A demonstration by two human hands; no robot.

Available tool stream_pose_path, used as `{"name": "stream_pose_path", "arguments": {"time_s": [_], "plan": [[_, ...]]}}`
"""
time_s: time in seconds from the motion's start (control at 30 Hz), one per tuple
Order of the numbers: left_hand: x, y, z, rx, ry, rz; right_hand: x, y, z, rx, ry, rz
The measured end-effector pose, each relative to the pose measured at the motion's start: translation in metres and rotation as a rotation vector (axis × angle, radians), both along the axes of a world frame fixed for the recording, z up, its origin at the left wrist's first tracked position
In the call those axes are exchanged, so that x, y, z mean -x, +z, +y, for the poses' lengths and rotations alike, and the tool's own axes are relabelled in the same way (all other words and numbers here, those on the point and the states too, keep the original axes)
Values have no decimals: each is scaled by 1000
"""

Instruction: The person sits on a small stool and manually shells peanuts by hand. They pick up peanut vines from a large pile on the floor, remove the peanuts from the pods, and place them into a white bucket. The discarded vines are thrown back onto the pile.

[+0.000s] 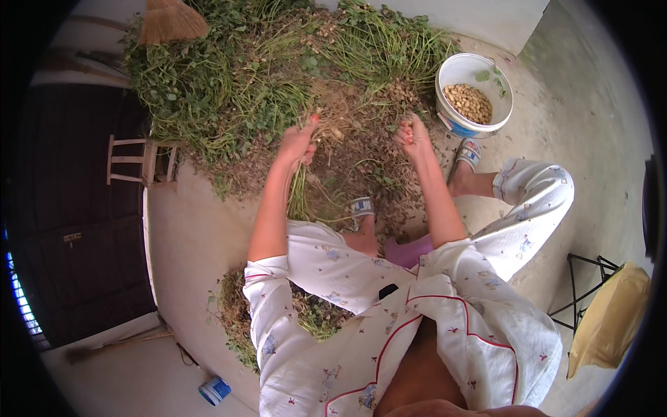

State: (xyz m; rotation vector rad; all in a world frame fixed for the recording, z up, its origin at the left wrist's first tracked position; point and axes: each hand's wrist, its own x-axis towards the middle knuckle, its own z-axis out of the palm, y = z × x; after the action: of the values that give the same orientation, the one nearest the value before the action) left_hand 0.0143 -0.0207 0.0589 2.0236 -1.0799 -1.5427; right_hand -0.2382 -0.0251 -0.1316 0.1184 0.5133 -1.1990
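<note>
My left hand grips a bundle of peanut plants by the stems, which hang down toward my lap. The bundle's roots spread out to the right of that hand, with a few pale pods among them. My right hand is curled closed, apart from the bundle and left of the white bucket. Small pale things, seemingly peanut pods, show between its fingers. Inside the bucket lies a layer of picked peanuts, with a green leafy sprig on its inner wall.
A large heap of peanut plants lies ahead, with a straw broom over it. More plants lie behind my left side. A wooden stool stands at left, a folding chair at right. A blue-and-white pail sits behind.
</note>
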Motion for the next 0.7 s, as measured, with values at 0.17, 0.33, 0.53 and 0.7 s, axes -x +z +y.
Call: {"name": "stream_pose_path", "arguments": {"time_s": [0.17,0.33,0.53,0.7], "plan": [[-20,-9,0,-23,53,86,-14,57,16,139,268,120],[-3,-5,-1,-28,45,39,-67,94,26,354,410,990],[2,-7,1,-27,2,26,-97,79,22,578,170,1354],[-4,-10,1,-46,-47,81,-98,85,23,605,235,1409]]}}
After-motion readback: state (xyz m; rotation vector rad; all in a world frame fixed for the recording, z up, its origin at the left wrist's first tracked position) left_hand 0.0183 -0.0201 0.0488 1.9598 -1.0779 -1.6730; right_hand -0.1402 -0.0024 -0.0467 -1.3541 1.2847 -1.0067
